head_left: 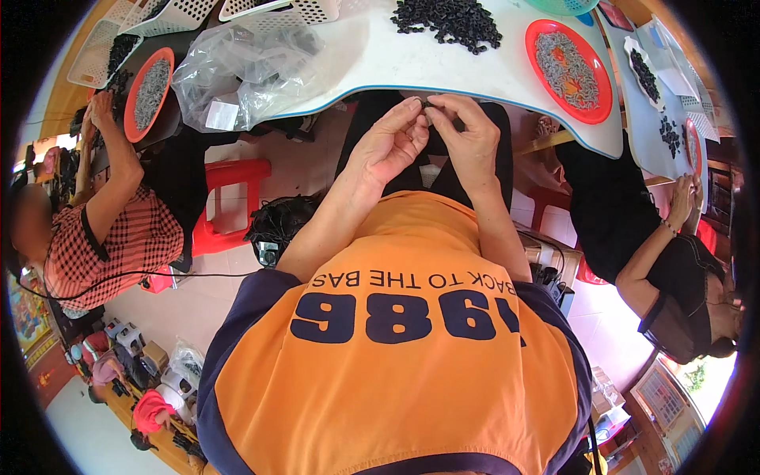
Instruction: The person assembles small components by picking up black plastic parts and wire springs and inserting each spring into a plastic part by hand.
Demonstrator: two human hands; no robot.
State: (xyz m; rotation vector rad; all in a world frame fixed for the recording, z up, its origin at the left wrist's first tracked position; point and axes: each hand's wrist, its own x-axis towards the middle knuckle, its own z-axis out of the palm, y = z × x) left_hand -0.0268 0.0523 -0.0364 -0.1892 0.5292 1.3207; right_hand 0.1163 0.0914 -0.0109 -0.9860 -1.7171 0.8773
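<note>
Pinching a dark part (pixel 428 104) in right hand (pixel 469 133), just off the table's (pixel 348 63) near edge, against left hand (pixel 392 144); impossible to tell whether gripping there too. Best steadied lightly, turned gently, and worked above the table to catch any drop.

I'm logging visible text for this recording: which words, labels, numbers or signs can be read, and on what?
Orange shirt: dark lettering and large dark numerals, upside down; legible, but not copied here.
White label at the clear plastic bag: any print is too blurred to read.
No other text is legible.
</note>
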